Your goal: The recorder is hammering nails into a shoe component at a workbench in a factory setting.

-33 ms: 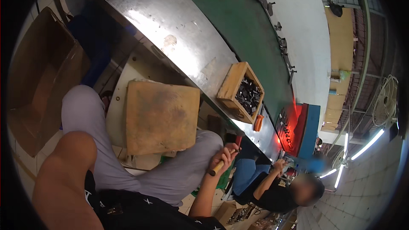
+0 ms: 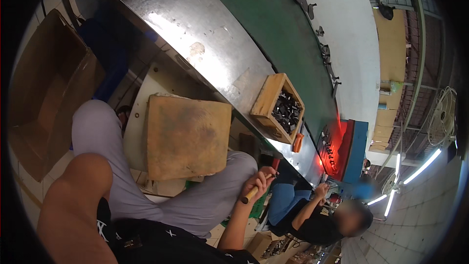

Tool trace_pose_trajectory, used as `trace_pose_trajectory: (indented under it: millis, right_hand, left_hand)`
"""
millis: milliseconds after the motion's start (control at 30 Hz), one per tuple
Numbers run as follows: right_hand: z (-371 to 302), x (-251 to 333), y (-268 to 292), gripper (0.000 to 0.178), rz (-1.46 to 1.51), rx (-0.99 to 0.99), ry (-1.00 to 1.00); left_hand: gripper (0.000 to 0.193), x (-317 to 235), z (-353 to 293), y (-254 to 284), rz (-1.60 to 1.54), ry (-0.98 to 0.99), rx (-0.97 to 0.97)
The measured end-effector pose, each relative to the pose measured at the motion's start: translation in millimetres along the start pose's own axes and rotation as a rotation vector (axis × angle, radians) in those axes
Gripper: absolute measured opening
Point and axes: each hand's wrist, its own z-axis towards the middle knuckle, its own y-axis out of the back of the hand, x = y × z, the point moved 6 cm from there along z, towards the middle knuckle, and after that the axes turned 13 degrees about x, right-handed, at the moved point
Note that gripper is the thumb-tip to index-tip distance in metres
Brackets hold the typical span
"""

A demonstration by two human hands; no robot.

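Observation:
My right hand is closed round a tool with a light wooden handle, beside my right knee. The handle's butt end sticks out toward me; its far end, near something red and dark, is too small to make out. My left arm is bent at the lower left, and its hand is not in view. A worn, tan square pad lies in front of me between my knees, on a pale support. Neither hand is seen touching it.
A metal ledge runs beside a green conveyor belt. On the ledge stand a wooden box of small dark parts and an orange-handled tool. A cardboard box is at left; a co-worker sits at right near a red-lit machine.
The whole scene has shifted very slightly in the picture. My right hand still grips the wooden-handled tool and has tilted a little.

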Motion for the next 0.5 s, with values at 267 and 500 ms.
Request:
trace_pose_trajectory:
  millis: [267,500]
  right_hand:
    - [24,19,-6,0.019,-0.021,0.057,0.084]
    - [53,44,10,0.019,-0.285,0.006,0.051]
  left_hand:
    - [0.018,-4,-16,3,-0.004,0.058,0.006]
    - [0.02,6,-13,3,-0.02,0.011,0.009]
